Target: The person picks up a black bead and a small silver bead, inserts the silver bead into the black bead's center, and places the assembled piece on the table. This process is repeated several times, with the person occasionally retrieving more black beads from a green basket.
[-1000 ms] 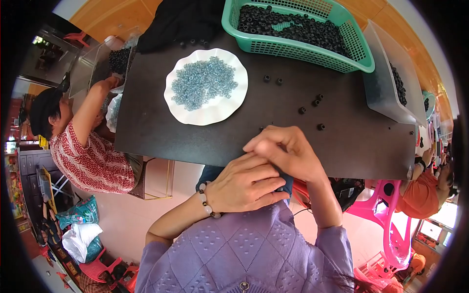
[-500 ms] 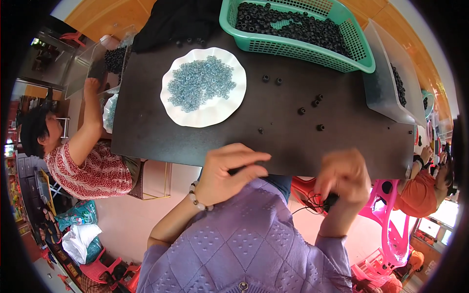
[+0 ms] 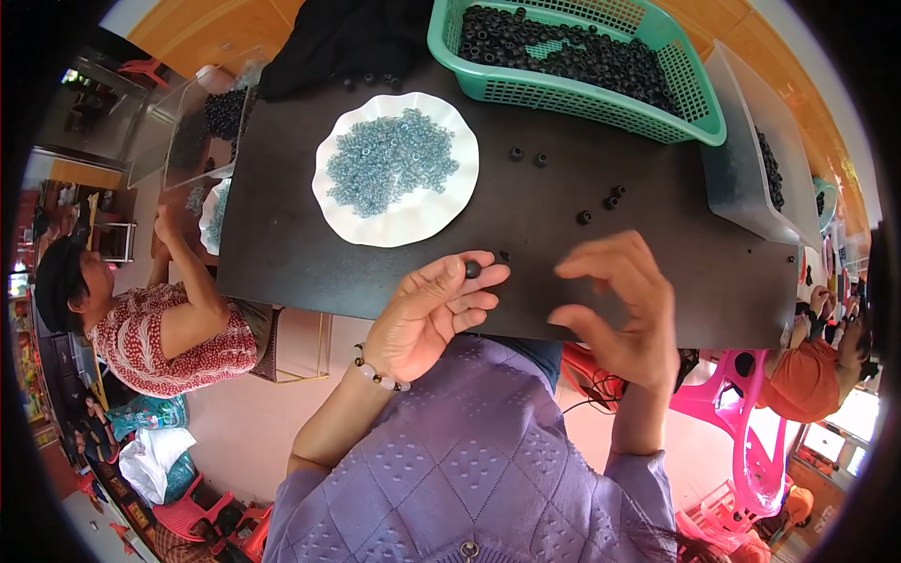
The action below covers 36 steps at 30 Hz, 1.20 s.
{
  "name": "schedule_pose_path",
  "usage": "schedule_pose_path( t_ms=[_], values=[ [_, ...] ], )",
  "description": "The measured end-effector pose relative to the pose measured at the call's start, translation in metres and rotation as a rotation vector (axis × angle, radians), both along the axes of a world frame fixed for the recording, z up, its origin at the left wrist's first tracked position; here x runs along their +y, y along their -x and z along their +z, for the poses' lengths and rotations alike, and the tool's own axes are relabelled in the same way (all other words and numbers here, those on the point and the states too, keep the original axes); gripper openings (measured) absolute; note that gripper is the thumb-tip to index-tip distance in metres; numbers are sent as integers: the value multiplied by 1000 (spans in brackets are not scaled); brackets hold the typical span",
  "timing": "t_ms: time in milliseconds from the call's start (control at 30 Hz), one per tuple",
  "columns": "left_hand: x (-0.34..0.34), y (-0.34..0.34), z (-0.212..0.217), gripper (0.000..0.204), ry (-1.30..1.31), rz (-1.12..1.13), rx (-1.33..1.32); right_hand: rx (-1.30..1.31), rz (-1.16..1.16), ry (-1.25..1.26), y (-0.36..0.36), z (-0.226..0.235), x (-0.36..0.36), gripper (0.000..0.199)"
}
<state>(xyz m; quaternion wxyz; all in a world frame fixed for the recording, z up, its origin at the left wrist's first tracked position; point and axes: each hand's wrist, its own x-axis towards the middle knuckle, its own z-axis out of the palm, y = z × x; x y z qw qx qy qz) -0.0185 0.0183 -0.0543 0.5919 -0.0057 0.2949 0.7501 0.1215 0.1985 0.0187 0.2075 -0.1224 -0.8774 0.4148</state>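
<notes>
Between the thumb and fingertips of my left hand (image 3: 427,314) sits a round black bead (image 3: 472,269); the palm is turned up and the other fingers are loosely curled. My right hand (image 3: 619,314) hovers over the table's near edge, thumb and fingers spread apart with nothing between them. Beyond my left hand lies a white wavy-rimmed plate (image 3: 439,216) heaped with small clear blue-grey beads (image 3: 389,159). Loose black beads lie farther off, among them one bead (image 3: 585,217) just beyond my right hand, and a small dark bit (image 3: 505,255) near my left fingertips.
A green plastic basket (image 3: 582,103) of black beads stands at the far side of the dark table (image 3: 282,244). To its right is a clear bin (image 3: 751,188), and black cloth (image 3: 328,47) lies far left. A co-worker (image 3: 169,324) sits at the left, another person (image 3: 802,375) at the right.
My left hand has turned palm up, bringing the black bead into sight. My right hand has shifted slightly left and spread its fingers. The left co-worker's arm has drawn back from a clear bin.
</notes>
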Motion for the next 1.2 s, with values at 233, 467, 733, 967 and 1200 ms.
schedule_pose_path(
  t_ms=[233, 467, 733, 967, 1200],
  values=[
    [3, -7, 4, 36, 14, -16, -121, 78, 174, -112, 37, -25, -25, 36],
    [10, -9, 8, 35, 24, -21, -28, 36, 78, -17, 42, -38, -31, 33],
    [11, -12, -1, 35, 20, 6, 225, 79, 89, 20, 39, -36, -30, 30],
    [7, -13, -11, 26, 7, 71, 257, 93, 146, 59, 30, -40, -24, 32],
    [9, -18, 0, 33, 52, 192, 610, 156, 127, 17, 26, -38, -24, 27]
  ],
)
